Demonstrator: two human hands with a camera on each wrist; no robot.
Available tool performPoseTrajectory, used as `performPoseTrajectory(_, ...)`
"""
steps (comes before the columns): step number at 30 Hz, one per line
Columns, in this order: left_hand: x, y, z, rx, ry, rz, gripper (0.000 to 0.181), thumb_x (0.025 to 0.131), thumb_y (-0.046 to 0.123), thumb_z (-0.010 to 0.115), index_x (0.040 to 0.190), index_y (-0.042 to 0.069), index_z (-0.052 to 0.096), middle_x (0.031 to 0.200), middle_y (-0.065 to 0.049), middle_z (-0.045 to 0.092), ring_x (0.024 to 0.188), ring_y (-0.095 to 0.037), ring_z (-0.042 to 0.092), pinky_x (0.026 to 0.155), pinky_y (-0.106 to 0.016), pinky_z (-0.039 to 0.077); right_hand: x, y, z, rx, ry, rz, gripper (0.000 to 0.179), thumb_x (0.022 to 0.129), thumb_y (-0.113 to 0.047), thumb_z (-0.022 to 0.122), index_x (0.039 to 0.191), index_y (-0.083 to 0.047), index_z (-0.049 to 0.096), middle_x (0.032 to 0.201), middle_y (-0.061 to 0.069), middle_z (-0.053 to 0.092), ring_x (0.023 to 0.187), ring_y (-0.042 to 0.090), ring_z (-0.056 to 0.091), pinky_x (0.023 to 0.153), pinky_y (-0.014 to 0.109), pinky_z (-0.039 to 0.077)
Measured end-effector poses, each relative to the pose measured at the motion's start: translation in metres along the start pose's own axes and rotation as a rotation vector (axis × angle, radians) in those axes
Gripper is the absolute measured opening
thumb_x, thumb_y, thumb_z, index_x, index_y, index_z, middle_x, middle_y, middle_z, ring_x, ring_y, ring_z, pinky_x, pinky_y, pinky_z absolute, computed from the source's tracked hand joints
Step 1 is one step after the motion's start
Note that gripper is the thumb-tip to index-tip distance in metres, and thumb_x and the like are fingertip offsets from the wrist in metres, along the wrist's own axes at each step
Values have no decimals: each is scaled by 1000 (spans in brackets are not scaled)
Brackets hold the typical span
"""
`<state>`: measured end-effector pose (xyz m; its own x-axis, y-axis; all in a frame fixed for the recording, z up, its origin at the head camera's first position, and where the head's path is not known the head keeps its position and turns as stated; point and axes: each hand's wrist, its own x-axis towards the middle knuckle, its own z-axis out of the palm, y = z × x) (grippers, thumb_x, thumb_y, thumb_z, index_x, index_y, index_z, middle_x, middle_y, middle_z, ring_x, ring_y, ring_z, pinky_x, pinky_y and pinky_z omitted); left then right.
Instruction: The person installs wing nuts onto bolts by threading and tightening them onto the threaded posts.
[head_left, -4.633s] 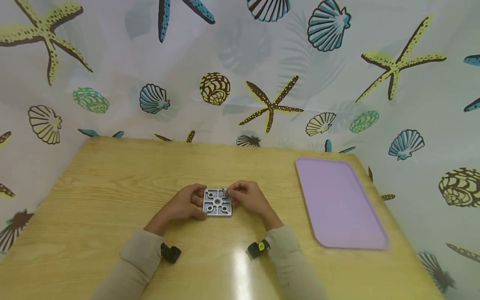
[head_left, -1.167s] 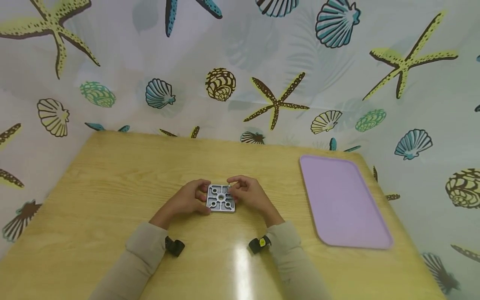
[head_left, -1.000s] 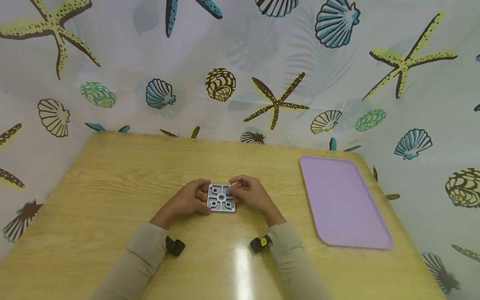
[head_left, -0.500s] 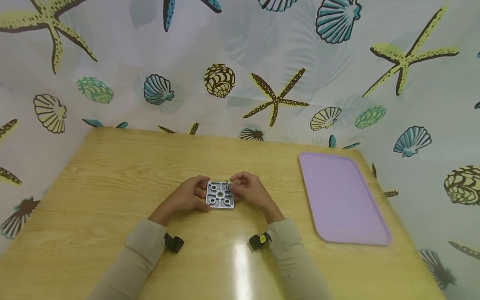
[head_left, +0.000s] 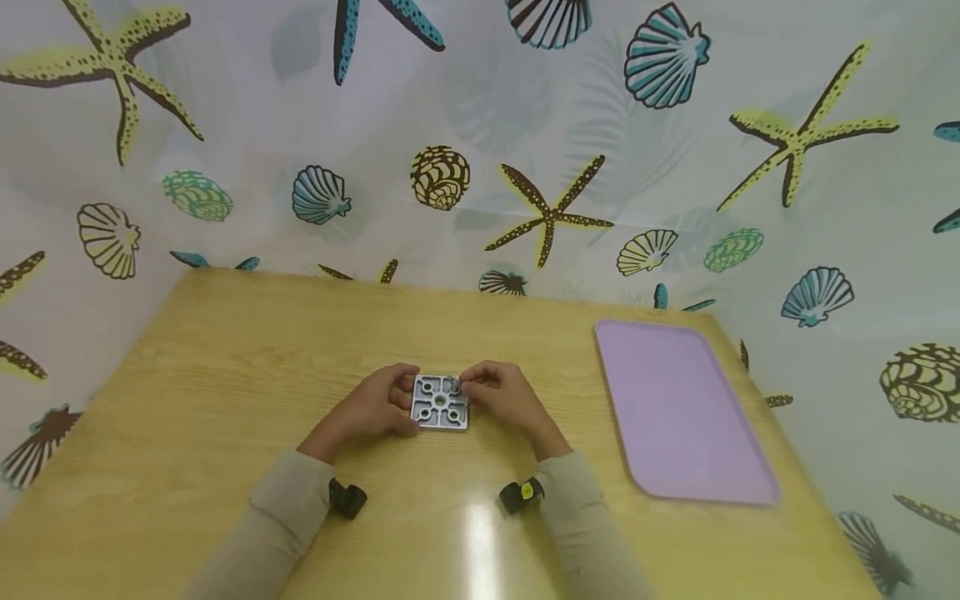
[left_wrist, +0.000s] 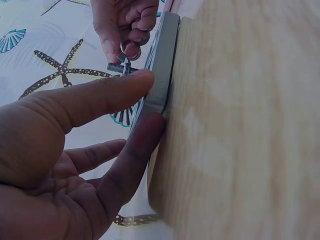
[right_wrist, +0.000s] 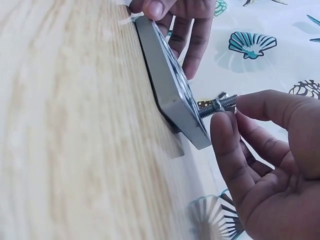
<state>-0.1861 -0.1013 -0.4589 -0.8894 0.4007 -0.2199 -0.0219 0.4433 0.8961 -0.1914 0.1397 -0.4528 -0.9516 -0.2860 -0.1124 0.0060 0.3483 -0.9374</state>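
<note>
A square silvery metal plate point(head_left: 440, 402) with ribs and round holes lies on the table, ribbed side up. My left hand point(head_left: 372, 402) grips its left side, thumb and fingers at the edges. From the plate's far right hole stands a threaded bolt point(right_wrist: 206, 111), upright. A small wing nut point(right_wrist: 220, 103) sits partway along the thread, above the plate. My right hand point(head_left: 507, 399) pinches the nut between thumb and index finger; its other fingers are loosely curled. In the left wrist view the bolt point(left_wrist: 116, 67) shows beyond my left thumb.
A lilac tray point(head_left: 686, 412) lies at the right of the wooden table point(head_left: 247, 358). A cloth point(head_left: 360, 108) printed with shells and starfish hangs behind and beside the table. Dark cameras are strapped to both wrists.
My right fingers shift around the bolt's top at the same corner, turning at the nut. My left hand keeps its grip, and the plate stays in place. The head view tilts slightly.
</note>
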Motion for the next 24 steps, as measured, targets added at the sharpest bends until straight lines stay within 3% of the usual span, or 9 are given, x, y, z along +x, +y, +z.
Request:
performPoseTrajectory(4,-1,-2,1,6,-31,3,85,75,0,83,148,0,40,129,-18,52,102,-22,61,79,-27,52,-1,2,2,15,-31,35,20,95,-6,64,111,6,64,97,11,67,74,8,61,71,25,58)
performPoseTrajectory(11,8,6,-1,28,-4,18,82,75,2,84,146,3,43,128,-15,55,103,-22,62,81,-28,53,2,-5,-1,14,-50,-49,35,95,-3,63,128,4,59,91,14,65,71,11,61,67,26,58)
performPoseTrajectory(15,12,11,-3,54,-2,23,82,75,2,85,146,3,44,129,-15,55,105,-22,62,83,-29,53,5,-9,-7,-10,-4,-55,29,94,-3,64,122,5,63,95,17,66,71,9,61,67,24,58)
performPoseTrajectory(20,9,7,-3,41,-7,4,83,74,1,85,145,1,44,130,-17,56,103,-22,62,82,-29,53,4,-6,-8,-6,25,-28,19,95,-4,64,109,8,66,103,21,68,73,7,61,68,22,56)
performPoseTrajectory(24,5,2,-3,35,-10,-5,84,74,2,85,147,1,42,131,-17,56,102,-21,62,80,-27,53,5,-4,-4,-5,-1,-16,15,96,-4,63,104,8,65,99,18,68,73,8,61,68,23,56)
